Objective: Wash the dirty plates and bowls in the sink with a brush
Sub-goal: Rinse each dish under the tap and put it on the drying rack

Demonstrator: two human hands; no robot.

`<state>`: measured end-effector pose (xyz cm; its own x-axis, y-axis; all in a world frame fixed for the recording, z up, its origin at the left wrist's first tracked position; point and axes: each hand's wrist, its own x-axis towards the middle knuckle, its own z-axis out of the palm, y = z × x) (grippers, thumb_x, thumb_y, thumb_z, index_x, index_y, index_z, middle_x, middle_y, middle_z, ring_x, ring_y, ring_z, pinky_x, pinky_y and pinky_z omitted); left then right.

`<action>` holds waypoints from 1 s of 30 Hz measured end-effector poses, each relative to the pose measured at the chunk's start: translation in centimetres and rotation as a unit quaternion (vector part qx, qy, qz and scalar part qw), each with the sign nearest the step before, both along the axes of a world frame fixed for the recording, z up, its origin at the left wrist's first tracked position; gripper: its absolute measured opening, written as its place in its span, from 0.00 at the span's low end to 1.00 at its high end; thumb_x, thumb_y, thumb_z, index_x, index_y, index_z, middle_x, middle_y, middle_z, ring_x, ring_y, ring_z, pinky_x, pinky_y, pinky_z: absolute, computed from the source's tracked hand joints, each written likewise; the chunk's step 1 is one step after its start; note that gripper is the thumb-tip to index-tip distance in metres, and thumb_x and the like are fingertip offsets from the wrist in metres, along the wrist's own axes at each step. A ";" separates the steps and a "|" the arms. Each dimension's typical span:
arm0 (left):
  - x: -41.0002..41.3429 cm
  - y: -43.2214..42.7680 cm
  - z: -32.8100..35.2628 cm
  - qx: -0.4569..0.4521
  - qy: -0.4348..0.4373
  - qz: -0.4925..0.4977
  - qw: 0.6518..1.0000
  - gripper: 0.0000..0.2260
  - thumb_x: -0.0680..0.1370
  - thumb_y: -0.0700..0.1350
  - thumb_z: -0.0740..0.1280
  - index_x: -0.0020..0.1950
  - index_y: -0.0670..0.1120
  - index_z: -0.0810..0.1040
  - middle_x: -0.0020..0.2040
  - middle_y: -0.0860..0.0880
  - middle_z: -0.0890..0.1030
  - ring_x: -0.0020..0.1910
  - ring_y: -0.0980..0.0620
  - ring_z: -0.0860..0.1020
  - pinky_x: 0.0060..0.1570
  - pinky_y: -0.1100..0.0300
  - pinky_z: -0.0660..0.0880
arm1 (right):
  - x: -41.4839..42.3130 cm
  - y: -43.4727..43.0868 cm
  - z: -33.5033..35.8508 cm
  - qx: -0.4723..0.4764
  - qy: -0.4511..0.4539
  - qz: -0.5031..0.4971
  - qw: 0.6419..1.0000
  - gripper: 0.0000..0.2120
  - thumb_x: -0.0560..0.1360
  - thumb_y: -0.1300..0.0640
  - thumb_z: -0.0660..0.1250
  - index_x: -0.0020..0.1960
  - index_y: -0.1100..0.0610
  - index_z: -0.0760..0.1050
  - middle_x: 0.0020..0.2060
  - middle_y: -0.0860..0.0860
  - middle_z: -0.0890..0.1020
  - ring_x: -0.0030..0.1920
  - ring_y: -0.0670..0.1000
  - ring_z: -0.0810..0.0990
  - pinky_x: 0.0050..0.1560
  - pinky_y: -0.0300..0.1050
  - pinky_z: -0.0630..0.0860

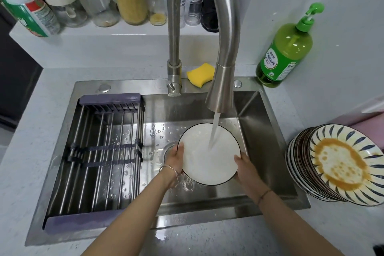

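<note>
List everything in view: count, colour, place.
white plate: one, dark-rimmed, held in sink under running water
striped plates: one stack, blue-striped, top one stained orange, counter right of sink
sink: one, steel, centre
faucet: one, steel, behind sink
rack: one, steel bars with purple ends, sink's left half
sponge: one, yellow, sink rim by faucet
soap bottle: one, green, back right corner
jars: several, mostly clear, rear shelf
left hand: one, grips plate's left edge
right hand: one, grips plate's right edge
</note>
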<state>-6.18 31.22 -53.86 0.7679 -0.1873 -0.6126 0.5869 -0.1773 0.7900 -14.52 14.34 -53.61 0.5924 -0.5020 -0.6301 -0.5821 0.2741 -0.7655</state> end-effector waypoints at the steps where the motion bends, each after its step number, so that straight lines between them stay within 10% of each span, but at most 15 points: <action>1: 0.4 0.3 0.0 0.007 -0.029 -0.002 1.000 0.12 0.85 0.47 0.53 0.57 0.44 0.74 0.46 0.46 0.78 0.39 0.53 0.75 0.28 0.72 0.72 | 0.0 0.3 0.0 -0.001 0.002 0.009 1.000 0.11 0.82 0.61 0.53 0.61 0.52 0.68 0.53 0.52 0.77 0.47 0.49 0.76 0.45 0.44 0.74; 7: 1.5 1.6 -0.7 -0.017 -0.023 0.066 0.997 0.16 0.81 0.57 0.59 0.61 0.49 0.77 0.53 0.47 0.81 0.52 0.47 0.79 0.48 0.57 0.77 | 0.8 0.7 1.4 -0.024 -0.077 0.077 0.994 0.10 0.82 0.55 0.56 0.61 0.53 0.72 0.55 0.49 0.80 0.55 0.49 0.78 0.55 0.45 0.77; 16: -0.9 -0.6 -1.1 -0.011 0.093 0.059 0.994 0.17 0.83 0.58 0.52 0.60 0.49 0.71 0.47 0.47 0.79 0.39 0.49 0.77 0.30 0.63 0.76 | 0.5 -1.1 2.3 -0.085 -0.068 0.085 0.990 0.10 0.82 0.56 0.57 0.47 0.54 0.75 0.43 0.52 0.80 0.43 0.50 0.77 0.43 0.45 0.77; 20: -0.9 -0.6 -0.7 0.002 0.066 0.006 0.998 0.18 0.85 0.51 0.50 0.52 0.45 0.78 0.41 0.47 0.79 0.36 0.50 0.76 0.25 0.68 0.71 | -1.3 -1.3 0.6 -0.019 0.030 0.050 0.998 0.09 0.83 0.58 0.54 0.57 0.59 0.72 0.50 0.56 0.77 0.44 0.52 0.77 0.30 0.35 0.76; 26: 0.7 1.3 -0.2 0.028 -0.061 -0.004 0.998 0.15 0.84 0.48 0.53 0.57 0.43 0.76 0.47 0.48 0.79 0.45 0.53 0.76 0.35 0.73 0.71 | -1.8 0.6 0.3 -0.006 -0.017 0.079 0.997 0.08 0.81 0.61 0.58 0.59 0.56 0.71 0.59 0.56 0.78 0.52 0.49 0.78 0.46 0.37 0.77; 30: 1.8 2.2 0.6 -0.010 -0.064 0.032 0.997 0.16 0.84 0.52 0.52 0.64 0.48 0.73 0.56 0.47 0.78 0.55 0.50 0.75 0.54 0.60 0.73 | -1.4 1.6 1.0 -0.231 -0.119 0.197 0.945 0.29 0.76 0.53 0.68 0.74 0.52 0.61 0.72 0.46 0.65 0.71 0.44 0.64 0.70 0.37 0.62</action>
